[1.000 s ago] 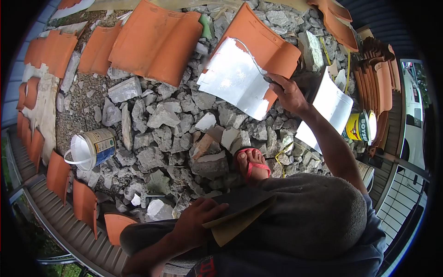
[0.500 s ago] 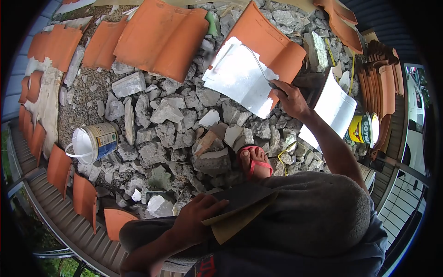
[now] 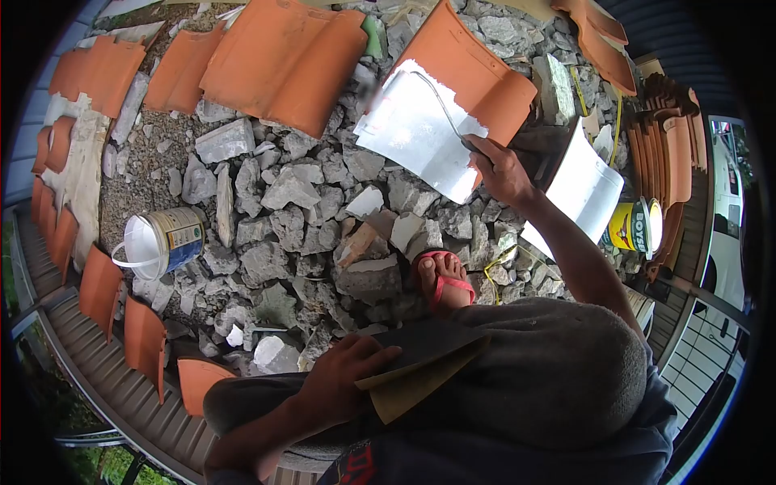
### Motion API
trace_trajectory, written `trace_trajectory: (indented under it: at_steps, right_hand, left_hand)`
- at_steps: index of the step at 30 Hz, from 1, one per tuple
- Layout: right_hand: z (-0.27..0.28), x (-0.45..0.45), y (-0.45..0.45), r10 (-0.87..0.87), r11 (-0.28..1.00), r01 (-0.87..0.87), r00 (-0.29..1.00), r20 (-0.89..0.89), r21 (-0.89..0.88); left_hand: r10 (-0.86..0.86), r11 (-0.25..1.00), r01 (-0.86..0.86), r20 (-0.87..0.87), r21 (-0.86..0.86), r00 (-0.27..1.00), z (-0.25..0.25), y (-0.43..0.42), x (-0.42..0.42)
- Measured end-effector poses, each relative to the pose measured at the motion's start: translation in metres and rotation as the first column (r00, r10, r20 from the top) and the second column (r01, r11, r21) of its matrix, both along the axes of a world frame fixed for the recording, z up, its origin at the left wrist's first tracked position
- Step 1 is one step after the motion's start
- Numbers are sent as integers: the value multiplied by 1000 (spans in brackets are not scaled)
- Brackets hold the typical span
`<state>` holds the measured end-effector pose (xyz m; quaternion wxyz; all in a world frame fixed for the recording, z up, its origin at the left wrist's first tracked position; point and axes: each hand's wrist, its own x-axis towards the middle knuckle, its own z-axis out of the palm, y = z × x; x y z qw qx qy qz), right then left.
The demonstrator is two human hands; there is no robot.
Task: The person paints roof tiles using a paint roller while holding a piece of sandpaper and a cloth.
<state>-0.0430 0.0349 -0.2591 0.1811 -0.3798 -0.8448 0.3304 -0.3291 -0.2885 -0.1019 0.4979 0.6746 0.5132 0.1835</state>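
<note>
My right hand [image 3: 499,171] is closed around the dark handle of a paint roller [image 3: 440,101], whose thin metal rod reaches up and left over a clay tile [image 3: 477,69]. The roller's head is hard to tell against the white paint. White paint covers the tile's lower left part, and bare orange shows above and to the right. At the bottom, my left hand [image 3: 349,373] holds a folded sheet of sandpaper [image 3: 424,360] against my lap. A white-coated tile [image 3: 584,182] lies right of my right forearm.
Broken concrete rubble [image 3: 291,190] covers the ground. A white bucket [image 3: 158,242] lies on its side at left; a yellow paint can [image 3: 630,226] is at right. Stacked tiles [image 3: 667,153] stand at far right. Other orange tiles [image 3: 283,65] lie along the top and left. My sandalled foot [image 3: 443,279] rests on rubble.
The roller and my right hand have shifted slightly over the painted part of the tile. The camera view has moved a little. My left hand keeps its hold on the sheet.
</note>
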Motion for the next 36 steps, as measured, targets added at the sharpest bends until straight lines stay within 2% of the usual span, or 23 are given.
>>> trace_trajectory:
  at_steps: [2,4,5,7,10,13,17,20,23,25,28,32,34,35,36]
  right_hand:
    - [-11,3,-1,-9,1000,8,1000,-8,-28]
    - [-11,5,-10,21,994,-13,997,-71,108]
    - [-11,7,-13,34,994,-27,997,-65,105]
    - [11,-2,-20,1,1000,-2,999,-44,-28]
    - [23,-13,-11,-1,999,3,998,57,-44]
    - [5,-2,-1,47,999,-47,998,29,-11]
    - [7,14,9,114,993,-113,991,66,-18]
    - [15,4,13,52,997,-49,997,53,-56]
    - [14,4,19,59,997,-61,998,34,47]
    - [12,14,24,36,998,-30,991,125,-51]
    - [13,38,18,24,998,-12,982,187,-66]
    - [41,76,0,-14,998,34,935,355,-49]
    - [50,104,-7,-67,991,115,860,506,-64]
    - [58,108,-9,-73,991,119,856,511,-58]
    - [76,104,-12,-71,978,163,847,526,-131]
  left_hand:
    - [21,1000,-21,2,5,1000,-3,-2,-1]
    - [36,999,-36,-11,11,999,-1,-2,-4]
    - [46,999,-45,-14,13,999,0,-2,-3]
    - [47,999,-47,-9,-8,999,2,-2,-3]
    - [33,999,-33,-14,-21,999,1,-6,1]
    - [17,1000,-18,-37,-12,999,1,-7,1]
    - [33,999,-34,-73,-8,997,3,-10,-3]
    - [29,999,-30,-58,-16,998,1,-16,-3]
    - [-4,1000,3,-35,-12,999,2,-14,-2]
    - [5,1000,-6,-35,-10,999,4,-12,-5]
    - [31,999,-32,-52,-6,998,8,-11,-11]
    - [56,998,-55,-45,11,997,11,-14,-15]
    - [46,999,-45,-38,17,998,14,-14,-18]
    - [42,999,-42,-42,16,998,16,-14,-19]
    - [38,999,-37,-36,20,999,16,-14,-20]
